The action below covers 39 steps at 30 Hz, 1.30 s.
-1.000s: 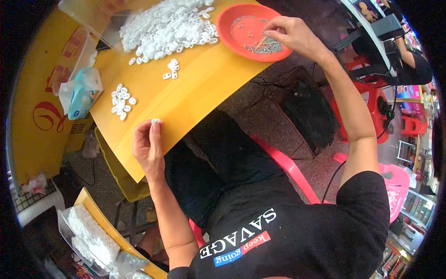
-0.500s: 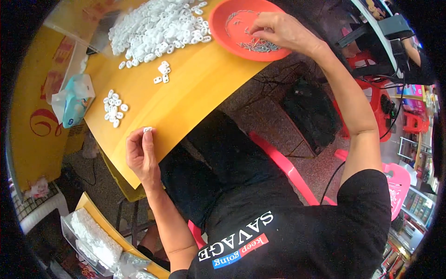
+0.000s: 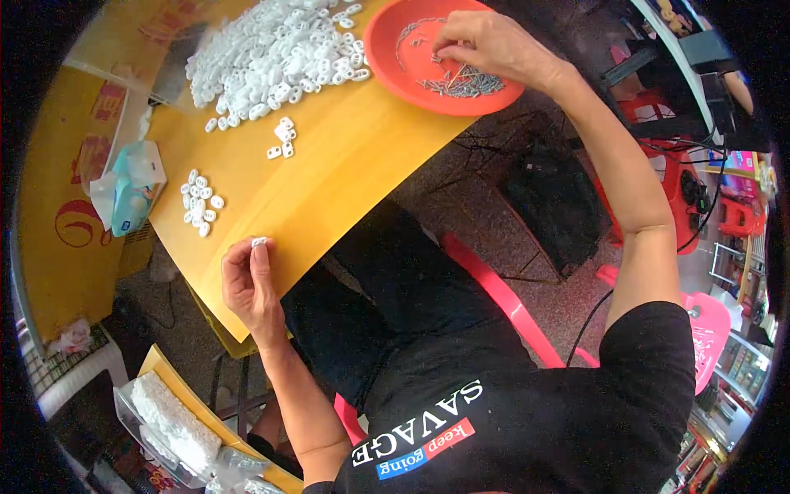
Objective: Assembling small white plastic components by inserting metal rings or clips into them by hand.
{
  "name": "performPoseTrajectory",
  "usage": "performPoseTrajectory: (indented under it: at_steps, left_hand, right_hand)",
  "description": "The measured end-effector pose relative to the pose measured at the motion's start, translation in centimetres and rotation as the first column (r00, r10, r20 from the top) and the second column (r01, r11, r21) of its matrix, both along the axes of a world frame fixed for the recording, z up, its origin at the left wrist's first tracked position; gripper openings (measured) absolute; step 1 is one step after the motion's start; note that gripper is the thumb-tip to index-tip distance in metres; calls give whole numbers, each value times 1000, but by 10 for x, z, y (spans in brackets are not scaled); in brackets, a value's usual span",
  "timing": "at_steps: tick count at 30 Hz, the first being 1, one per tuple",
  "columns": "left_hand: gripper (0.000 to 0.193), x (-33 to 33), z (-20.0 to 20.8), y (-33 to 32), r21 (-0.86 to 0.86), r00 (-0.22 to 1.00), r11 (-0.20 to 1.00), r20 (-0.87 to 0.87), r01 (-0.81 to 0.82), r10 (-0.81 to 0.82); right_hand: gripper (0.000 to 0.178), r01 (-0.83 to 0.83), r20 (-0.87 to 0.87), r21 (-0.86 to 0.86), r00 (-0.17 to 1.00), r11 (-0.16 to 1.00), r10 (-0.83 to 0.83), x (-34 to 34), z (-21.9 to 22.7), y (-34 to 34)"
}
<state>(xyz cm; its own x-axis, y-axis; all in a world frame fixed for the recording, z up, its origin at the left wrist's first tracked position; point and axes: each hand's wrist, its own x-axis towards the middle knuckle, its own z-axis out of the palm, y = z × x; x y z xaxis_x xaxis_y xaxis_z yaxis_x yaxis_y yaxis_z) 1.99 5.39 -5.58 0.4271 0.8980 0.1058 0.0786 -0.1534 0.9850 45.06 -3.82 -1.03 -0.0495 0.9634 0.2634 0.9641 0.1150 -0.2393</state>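
My left hand (image 3: 253,282) is closed at the table's near edge, pinching a small white plastic piece (image 3: 259,242) between thumb and fingertips. Over the red plate (image 3: 387,62) is my right hand (image 3: 490,48), its fingers pinched together. Whatever is between those fingertips is too small to make out. Below the right hand lie small metal screws (image 3: 471,85) in the plate. Beyond my left hand sits a small group of white oval pieces (image 3: 198,200). Several white two-holed pieces (image 3: 284,138) lie loosely between that group and the plate.
A large heap of white pieces (image 3: 271,62) covers the far part of the yellow table (image 3: 329,173). A blue-and-white tissue pack (image 3: 132,189) stands at its left edge. Lower left is a clear bin (image 3: 177,428) of white pieces. A pink chair (image 3: 510,309) is under me.
My right hand has shifted slightly left over the plate, its fingers still pinched. The left hand keeps its hold on the white piece. The whole view has tilted a little.
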Motion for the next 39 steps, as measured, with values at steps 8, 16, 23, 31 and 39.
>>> performPoseTrajectory:
  at_steps: [8,16,23,31,39]
  left_hand:
    - [10,1,2,-1,13,999,1000,-31,-8,9]
    - [10,0,-1,-1,-41,1000,999,-6,-14,13]
    - [10,2,1,-2,17,1000,1000,-26,-9,10]
    - [10,2,2,-1,49,999,999,-54,-2,5]
    - [10,2,5,-2,23,998,1000,-55,8,-7]
  right_hand:
    - [17,68,38,-20,997,997,-67,-1,-5,-2]
    - [17,50,69,51,996,997,-53,6,-2,-7]
    - [17,70,81,50,994,996,-74,4,0,-3]
    - [16,123,114,45,985,991,-127,5,-6,7]
    - [18,159,71,9,985,987,-159,14,10,10]
